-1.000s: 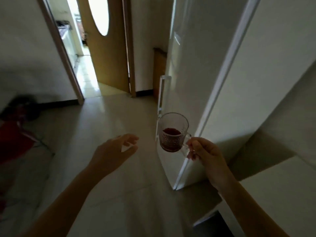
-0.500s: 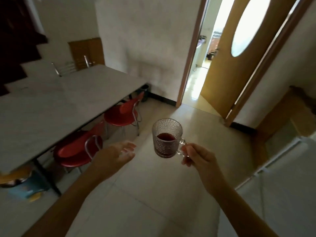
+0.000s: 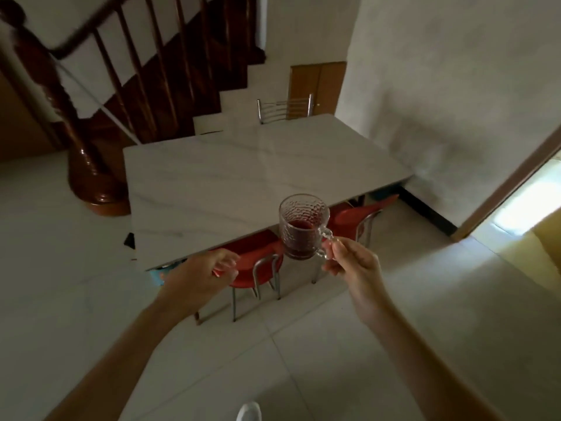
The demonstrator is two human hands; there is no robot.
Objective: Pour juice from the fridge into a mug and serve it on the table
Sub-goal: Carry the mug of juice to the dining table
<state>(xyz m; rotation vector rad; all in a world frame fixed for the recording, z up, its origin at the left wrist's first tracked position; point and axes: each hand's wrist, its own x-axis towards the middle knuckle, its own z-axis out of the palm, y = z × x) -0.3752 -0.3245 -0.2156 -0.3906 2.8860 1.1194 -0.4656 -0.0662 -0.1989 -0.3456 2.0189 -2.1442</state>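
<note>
Red chairs stand between mug and table.

Dimpled glass mug, upright, dark red juice, half full

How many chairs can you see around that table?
3. Two red chairs are tucked under the near edge of the table: one by the left hand, one behind the mug. A metal-backed chair stands at the far end. Others may be hidden.

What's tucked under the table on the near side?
Two red chairs with metal legs sit pushed under the table edge, plus a bluish object at the left, mostly hidden by the tabletop and the left hand. Further under is covered.
</note>
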